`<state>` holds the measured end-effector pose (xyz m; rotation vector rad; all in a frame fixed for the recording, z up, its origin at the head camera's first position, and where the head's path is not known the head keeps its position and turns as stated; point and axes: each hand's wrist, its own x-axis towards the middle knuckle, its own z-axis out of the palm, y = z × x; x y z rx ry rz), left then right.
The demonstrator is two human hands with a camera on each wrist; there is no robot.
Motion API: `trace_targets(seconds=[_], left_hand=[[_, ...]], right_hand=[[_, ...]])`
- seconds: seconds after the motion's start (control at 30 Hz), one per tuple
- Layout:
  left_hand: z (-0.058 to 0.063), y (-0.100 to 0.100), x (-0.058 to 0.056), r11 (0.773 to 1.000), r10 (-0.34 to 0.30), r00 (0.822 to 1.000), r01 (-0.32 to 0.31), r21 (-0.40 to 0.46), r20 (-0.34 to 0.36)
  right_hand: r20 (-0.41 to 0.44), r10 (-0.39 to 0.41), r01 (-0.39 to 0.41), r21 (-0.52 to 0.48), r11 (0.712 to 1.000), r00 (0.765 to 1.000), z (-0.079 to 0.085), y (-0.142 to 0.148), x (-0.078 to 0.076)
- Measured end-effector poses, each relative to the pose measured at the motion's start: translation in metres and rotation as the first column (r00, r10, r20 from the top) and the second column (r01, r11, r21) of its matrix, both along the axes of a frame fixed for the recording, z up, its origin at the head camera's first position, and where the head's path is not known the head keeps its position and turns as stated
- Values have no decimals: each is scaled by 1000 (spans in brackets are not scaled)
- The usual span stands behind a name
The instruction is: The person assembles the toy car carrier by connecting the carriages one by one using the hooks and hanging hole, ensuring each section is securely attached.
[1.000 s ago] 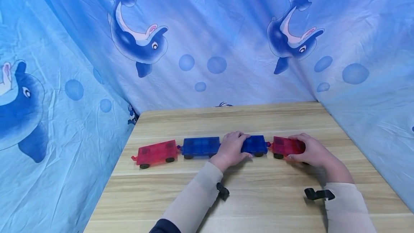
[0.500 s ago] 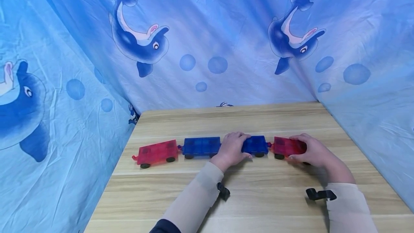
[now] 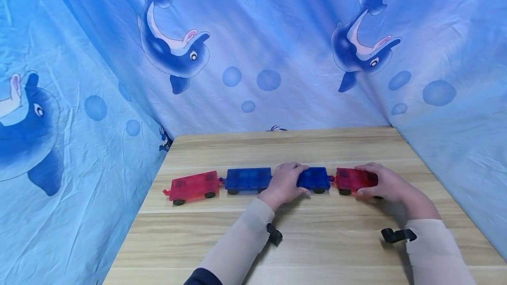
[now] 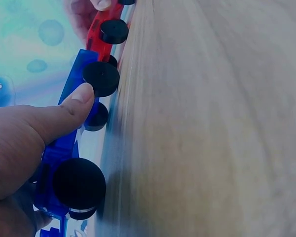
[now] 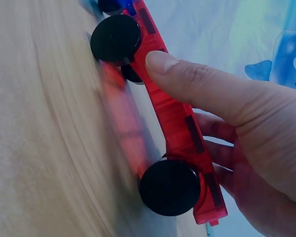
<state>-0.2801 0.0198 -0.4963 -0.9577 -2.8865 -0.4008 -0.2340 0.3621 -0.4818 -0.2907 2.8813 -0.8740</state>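
Several translucent toy train cars with black wheels stand in a row on the wooden table. In the head view a red car [image 3: 195, 186] is at the left end and a blue car [image 3: 248, 179] comes after it. My left hand [image 3: 284, 183] grips a second blue car [image 3: 314, 178], its thumb on the near side and its palm hiding the car's left part. At the right end my right hand [image 3: 386, 184] holds another red car [image 3: 354, 180], thumb on the near side and fingers over the far side. Small round couplings [image 3: 332, 178] sit between the cars.
The wooden table [image 3: 317, 236] reaches back to a blue dolphin-print cloth [image 3: 253, 43], which also hangs along both sides. Black straps [image 3: 274, 234] stick out from both sleeves.
The right wrist has swung slightly outward to the right. The head view has shifted a little. Both hands keep their hold, and the row of cars looks the same.
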Motion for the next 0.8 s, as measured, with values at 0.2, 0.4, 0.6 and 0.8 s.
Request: trace_targets(seconds=[0.2,0.4,0.6,0.8], left_hand=[[-3,0,-4,1000,3,1000,-3,2,-15],[-5,1,-7,1000,9,1000,-9,-13,-26],[-3,1,-6,1000,2,1000,-2,-19,-24],[0,1,-6,1000,-12,1000,11,-29,-28]], right_hand=[[-17,28,-28,14,1000,999,0,3,-4],[-14,32,-32,25,999,999,0,3,-7],[-9,35,-35,25,999,999,3,3,-8],[7,25,-25,39,999,1000,4,1,-11]])
